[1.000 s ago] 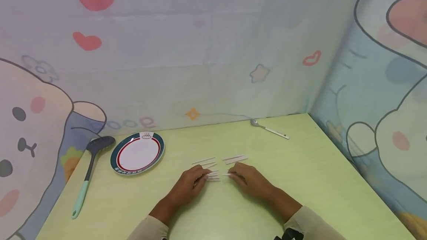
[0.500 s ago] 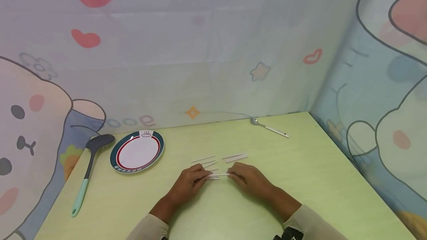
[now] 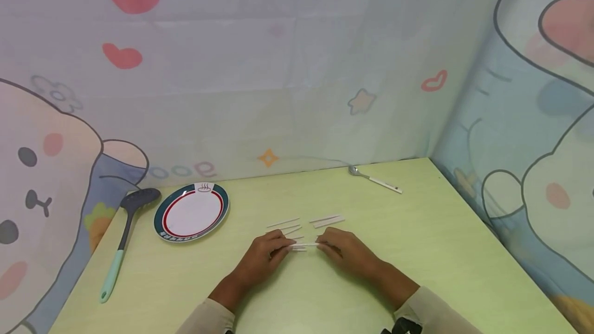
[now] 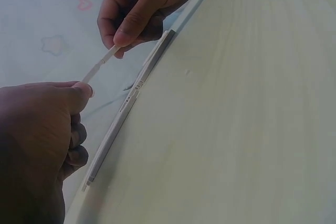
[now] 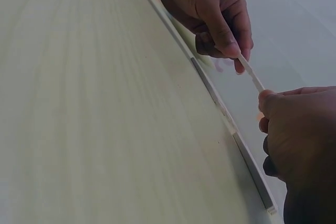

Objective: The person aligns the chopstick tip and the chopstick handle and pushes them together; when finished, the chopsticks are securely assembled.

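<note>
My left hand (image 3: 264, 256) pinches a thin white stick (image 4: 92, 73) between thumb and fingertips, close over the table. Facing it, my right hand (image 3: 348, 251) pinches another slim white stick (image 5: 245, 65). The inner ends of the two sticks meet end to end between the hands, with a small uneven joint showing in both wrist views. Several similar white sticks (image 3: 284, 222) lie beyond and beside the left hand. More pale sticks (image 3: 329, 221) rest just past the right hand. The fingers hide the outer ends of the held sticks.
A white plate (image 3: 192, 215) with a green rim and red ring stands at the left. Beside it lies a black slotted turner (image 3: 125, 231) with a mint handle. A small spoon (image 3: 376, 181) lies near the back edge. Printed cloth (image 3: 297, 66) walls the table.
The stick in my right hand has moved left. Its end was apart from the sticks at my left hand and now meets the one held there.
</note>
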Tool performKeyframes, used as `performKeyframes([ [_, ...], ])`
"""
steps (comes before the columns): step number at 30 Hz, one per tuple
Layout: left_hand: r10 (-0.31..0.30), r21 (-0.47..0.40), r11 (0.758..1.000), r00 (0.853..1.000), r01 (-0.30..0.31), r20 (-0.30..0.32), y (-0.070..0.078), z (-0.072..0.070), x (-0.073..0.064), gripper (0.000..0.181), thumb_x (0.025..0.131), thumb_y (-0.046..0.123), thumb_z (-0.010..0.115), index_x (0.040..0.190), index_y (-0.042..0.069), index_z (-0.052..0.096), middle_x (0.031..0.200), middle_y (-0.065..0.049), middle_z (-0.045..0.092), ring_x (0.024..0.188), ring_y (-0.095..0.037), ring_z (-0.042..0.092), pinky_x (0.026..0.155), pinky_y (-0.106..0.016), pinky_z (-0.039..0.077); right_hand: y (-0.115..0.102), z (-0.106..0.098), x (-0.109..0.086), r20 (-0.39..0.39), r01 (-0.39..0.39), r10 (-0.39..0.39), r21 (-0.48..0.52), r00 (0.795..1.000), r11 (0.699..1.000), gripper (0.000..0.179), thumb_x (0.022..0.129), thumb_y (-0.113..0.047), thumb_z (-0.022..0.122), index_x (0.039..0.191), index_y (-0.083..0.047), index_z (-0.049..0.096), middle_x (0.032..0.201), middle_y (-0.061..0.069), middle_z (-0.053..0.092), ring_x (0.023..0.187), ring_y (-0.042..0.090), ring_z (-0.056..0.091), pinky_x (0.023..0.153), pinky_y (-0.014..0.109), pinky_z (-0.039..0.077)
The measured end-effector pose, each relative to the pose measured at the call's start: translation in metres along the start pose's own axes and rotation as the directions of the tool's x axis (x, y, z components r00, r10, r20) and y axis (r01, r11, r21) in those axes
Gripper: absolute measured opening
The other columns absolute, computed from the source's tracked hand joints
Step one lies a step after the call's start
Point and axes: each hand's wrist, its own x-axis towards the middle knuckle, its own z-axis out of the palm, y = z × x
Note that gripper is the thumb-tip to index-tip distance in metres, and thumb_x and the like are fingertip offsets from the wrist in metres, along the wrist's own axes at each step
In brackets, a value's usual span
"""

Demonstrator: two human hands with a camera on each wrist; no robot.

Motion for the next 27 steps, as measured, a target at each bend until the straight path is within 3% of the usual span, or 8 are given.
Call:
performKeyframes([
  [11,0.029,-0.051,0.998,0.999,-0.030,-0.019,0.002,0.003,0.001,0.016,0.096,-0.002,0.079,0.109,0.006,0.084,0.089,0.000,0.067,0.073,0.003,0.048,0.065,-0.013,0.044,0.002,0.003,0.000,-0.030,0.046,-0.044,0.067,0.999,0.997,0.010,0.100,-0.004,0.078,0.108,-0.008,0.077,0.095,0.003,0.074,0.080,0.001,0.060,0.071,0.020,0.054],
  [17,0.048,-0.063,0.997,0.995,-0.053,-0.085,0.007,0.009,0.003,0.012,0.094,-0.002,0.081,0.102,0.006,0.083,0.086,-0.001,0.069,0.072,0.001,0.049,0.064,-0.013,0.044,-0.002,0.003,0.001,-0.052,0.073,-0.069,0.082,0.996,0.994,0.010,0.097,-0.001,0.079,0.104,-0.008,0.075,0.092,0.001,0.074,0.078,0.001,0.060,0.071,0.019,0.054],
  [22,0.018,-0.072,0.997,0.994,-0.026,-0.107,0.013,0.014,0.005,0.008,0.094,-0.002,0.081,0.097,0.006,0.081,0.087,-0.002,0.073,0.075,-0.001,0.057,0.068,-0.014,0.050,-0.004,0.005,0.002,-0.092,0.086,-0.075,0.121,0.993,0.989,0.011,0.095,0.001,0.080,0.099,-0.008,0.075,0.089,0.002,0.074,0.078,0.002,0.063,0.071,0.019,0.056],
  [27,-0.034,-0.076,0.997,0.997,0.029,-0.076,0.017,0.016,0.006,0.006,0.096,0.001,0.080,0.097,0.007,0.080,0.088,-0.002,0.073,0.078,-0.001,0.061,0.072,-0.017,0.057,-0.004,0.005,0.003,-0.085,0.080,-0.067,0.157,0.994,0.984,0.004,0.101,-0.008,0.076,0.098,-0.006,0.074,0.089,0.003,0.074,0.079,0.004,0.064,0.072,0.022,0.057],
])
